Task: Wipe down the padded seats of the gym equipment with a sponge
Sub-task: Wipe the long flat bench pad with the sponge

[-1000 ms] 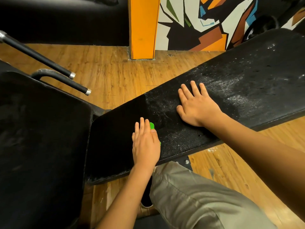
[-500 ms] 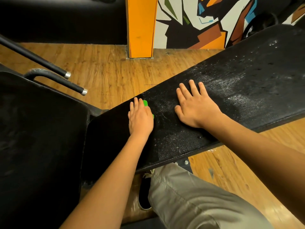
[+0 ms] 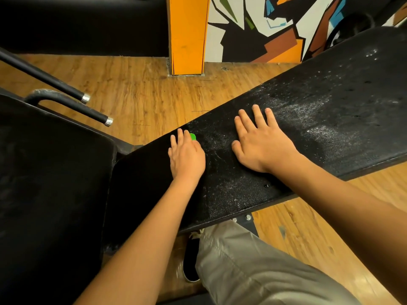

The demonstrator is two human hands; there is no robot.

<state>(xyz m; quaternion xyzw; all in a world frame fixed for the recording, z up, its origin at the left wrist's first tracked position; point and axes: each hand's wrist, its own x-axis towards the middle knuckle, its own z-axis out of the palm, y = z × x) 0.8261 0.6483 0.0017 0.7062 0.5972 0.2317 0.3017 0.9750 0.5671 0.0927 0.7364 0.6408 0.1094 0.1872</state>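
1. The bench pad (image 3: 319,111) has a black, grainy, leather-like cover, partly speckled with a whitish film.
2. The floor (image 3: 136,91) beyond the bench pad is wood plank with a slight sheen.
3. The bars (image 3: 44,76) left of the bench pad are matt black, with shiny metal end caps (image 3: 108,121).
4. The trousers (image 3: 253,271) below the bench pad are matt grey cloth.
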